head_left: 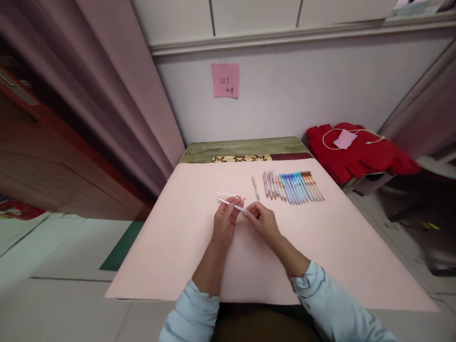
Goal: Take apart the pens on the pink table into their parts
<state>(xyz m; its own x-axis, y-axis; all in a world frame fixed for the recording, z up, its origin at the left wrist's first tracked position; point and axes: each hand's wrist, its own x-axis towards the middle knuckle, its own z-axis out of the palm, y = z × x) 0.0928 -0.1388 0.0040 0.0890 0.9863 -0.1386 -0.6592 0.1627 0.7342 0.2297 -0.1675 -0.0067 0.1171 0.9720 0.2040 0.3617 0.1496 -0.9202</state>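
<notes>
Over the middle of the table my left hand (226, 219) pinches a slim white pen (224, 202) that points up and to the left. My right hand (262, 219) has its thumb and fingertips closed on the pen's lower right end. Just beyond the left fingers lie a thin white stick-like piece (227, 194) and a small pinkish bit (244, 198), partly hidden by the hand. One single pen (255, 187) lies apart, to the right of them. Farther right is a row of several pens (294, 186) in clear, blue and brown tones.
A pale pink sheet (171, 251) covers most of the table, with a green wood-look strip (245, 145) at the back. Behind stands a wall with a pink note (225, 80). Red fabric (366, 156) with a white cable is off the right side; a curtain (117, 85) hangs left.
</notes>
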